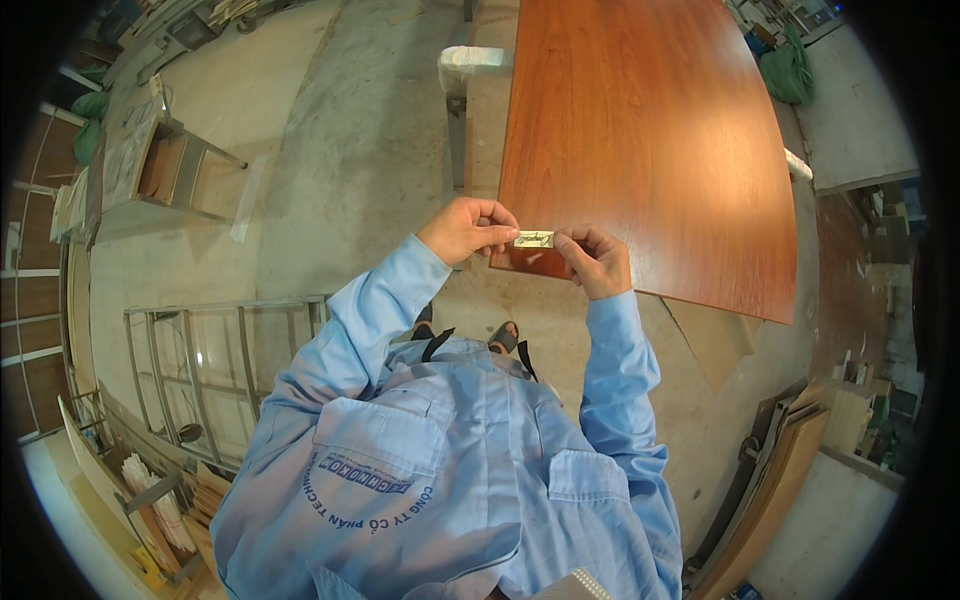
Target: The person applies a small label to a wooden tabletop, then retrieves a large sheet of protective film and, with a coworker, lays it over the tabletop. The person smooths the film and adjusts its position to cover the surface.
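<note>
Between my two hands is a small pale yellow label with dark lettering, stretched flat just above the near left corner of a reddish-brown wooden tabletop. My left hand pinches its left end between thumb and fingers. At the other end, my right hand grips it the same way. Whether the label touches the wood cannot be made out. The tabletop has a glossy grain with bright reflections.
White-wrapped supports stick out beside the tabletop. On the left stand a small table and a metal frame. Boards lean at lower right, and more wood strips are stacked at lower left. A green bag is at far right.
</note>
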`<state>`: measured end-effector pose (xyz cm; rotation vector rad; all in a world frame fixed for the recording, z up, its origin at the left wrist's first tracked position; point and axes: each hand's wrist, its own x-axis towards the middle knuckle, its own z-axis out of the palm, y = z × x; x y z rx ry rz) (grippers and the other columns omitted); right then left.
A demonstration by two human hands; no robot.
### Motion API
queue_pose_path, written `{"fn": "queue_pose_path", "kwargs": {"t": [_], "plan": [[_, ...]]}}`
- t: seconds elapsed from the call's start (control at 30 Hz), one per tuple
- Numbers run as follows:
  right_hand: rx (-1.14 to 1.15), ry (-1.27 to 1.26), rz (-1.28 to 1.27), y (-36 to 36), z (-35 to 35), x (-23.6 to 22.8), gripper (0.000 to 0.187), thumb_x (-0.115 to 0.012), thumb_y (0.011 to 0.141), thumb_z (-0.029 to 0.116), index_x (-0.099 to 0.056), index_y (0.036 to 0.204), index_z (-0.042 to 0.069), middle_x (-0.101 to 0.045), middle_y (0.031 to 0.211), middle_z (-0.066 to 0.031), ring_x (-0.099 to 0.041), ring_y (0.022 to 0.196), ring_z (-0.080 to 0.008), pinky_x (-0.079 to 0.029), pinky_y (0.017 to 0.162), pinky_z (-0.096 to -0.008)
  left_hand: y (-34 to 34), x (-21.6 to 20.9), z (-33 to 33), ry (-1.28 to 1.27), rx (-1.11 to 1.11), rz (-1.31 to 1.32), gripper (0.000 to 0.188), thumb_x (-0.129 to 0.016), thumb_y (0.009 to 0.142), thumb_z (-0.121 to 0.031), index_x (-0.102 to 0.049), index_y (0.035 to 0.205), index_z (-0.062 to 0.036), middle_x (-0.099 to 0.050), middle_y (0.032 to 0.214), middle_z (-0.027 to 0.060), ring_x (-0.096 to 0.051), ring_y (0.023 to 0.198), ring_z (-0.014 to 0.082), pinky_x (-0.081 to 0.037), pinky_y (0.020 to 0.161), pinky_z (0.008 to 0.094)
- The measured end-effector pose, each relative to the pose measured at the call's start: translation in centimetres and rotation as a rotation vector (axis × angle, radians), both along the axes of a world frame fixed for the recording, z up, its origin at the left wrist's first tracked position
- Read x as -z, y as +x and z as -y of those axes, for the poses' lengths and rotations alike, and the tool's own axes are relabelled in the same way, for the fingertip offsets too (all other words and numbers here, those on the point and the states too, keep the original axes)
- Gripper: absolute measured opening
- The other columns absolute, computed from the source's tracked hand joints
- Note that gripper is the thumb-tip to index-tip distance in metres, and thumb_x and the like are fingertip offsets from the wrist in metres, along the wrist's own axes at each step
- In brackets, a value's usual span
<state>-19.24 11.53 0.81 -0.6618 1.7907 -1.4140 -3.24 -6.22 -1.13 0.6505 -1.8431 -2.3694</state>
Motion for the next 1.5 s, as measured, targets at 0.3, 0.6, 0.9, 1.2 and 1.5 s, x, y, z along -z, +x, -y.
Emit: {"fn": "queue_pose_path", "kwargs": {"t": [0.3,0.6,0.9,1.2,1.5], "plan": [[-0.04,0.022,-0.04,-0.2,0.1,0.2,0.015,-0.069,0.086,0.014,-0.067,0.083,-0.001,-0.062,0.066,-0.001,-0.052,0.056,-0.0056,-0.041,0.05,-0.0217,-0.3,-0.3,-0.3,-0.095,-0.101,0.038,0.011,-0.069,0.088,-0.013,-0.068,0.092,-0.0028,-0.067,0.081,0.0023,-0.057,0.068,0.0067,-0.046,0.058,0.0219],[0.019,0.084,-0.19,-0.2,0.3,2.7,0.014,-0.07,0.085,0.012,-0.068,0.083,-0.002,-0.064,0.069,-0.0031,-0.052,0.056,-0.0052,-0.041,0.05,-0.0211,-1.4,2.2,-1.5,-0.23,-0.193,0.066,0.016,-0.07,0.084,-0.007,-0.063,0.097,-0.0017,-0.068,0.078,0.004,-0.06,0.068,0.0081,-0.045,0.059,0.0232],[0.011,0.211,-0.389,-0.1,0.3,3.9,0.014,-0.072,0.081,0.012,-0.07,0.083,-0.002,-0.068,0.069,-0.0063,-0.059,0.06,-0.0088,-0.048,0.056,-0.0253,-1.8,2.7,-2.4,-0.51,-0.235,0.134,0.032,-0.073,0.078,-0.004,-0.053,0.103,-0.0026,-0.068,0.076,0.0072,-0.063,0.067,0.0115,-0.048,0.06,0.0265],[0.006,0.258,-0.464,0.1,0.7,3.4,0.014,-0.073,0.078,0.011,-0.07,0.082,-0.002,-0.07,0.07,-0.0102,-0.064,0.062,-0.012,-0.051,0.059,-0.0272,-1.9,2.4,-2.8,-0.615,-0.221,0.162,0.027,-0.072,0.078,-0.004,-0.054,0.099,-0.0026,-0.066,0.075,0.006,-0.061,0.064,0.0125,-0.048,0.059,0.0277],[0.011,0.295,-0.515,0.8,0.9,3.1,0.014,-0.073,0.078,0.011,-0.07,0.083,-0.002,-0.07,0.071,-0.0125,-0.066,0.063,-0.015,-0.053,0.061,-0.0283,-1.9,2.2,-3.2,-0.667,-0.235,0.161,0.023,-0.07,0.078,-0.004,-0.055,0.095,-0.003,-0.065,0.073,0.0063,-0.06,0.063,0.0138,-0.048,0.059,0.0284]]}}
